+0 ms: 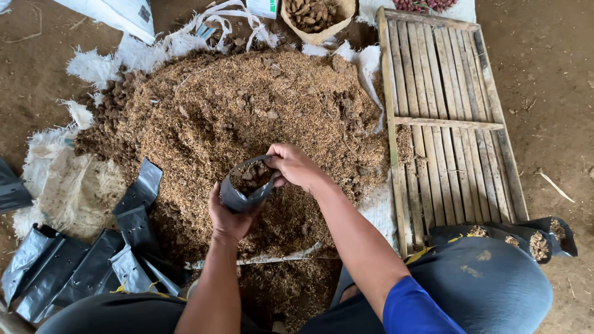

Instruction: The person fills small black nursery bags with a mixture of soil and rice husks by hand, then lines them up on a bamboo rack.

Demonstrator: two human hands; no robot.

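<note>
My left hand (228, 218) grips the lower side of a small black plastic planting bag (246, 185), held open over a big heap of brown husk and soil mix (247, 117). My right hand (296, 166) pinches the bag's upper right rim, fingers curled at the mouth. The bag is partly filled with dark crumbly mix. Both forearms reach out from the bottom of the view, the right one with a blue sleeve.
Several empty black planting bags (80, 260) lie flat at the lower left. A bamboo slat rack (451, 117) lies to the right, with filled black bags (532, 238) at its near end. White woven sacking (55, 167) lies under the heap. A sack of brown chunks (315, 17) stands behind.
</note>
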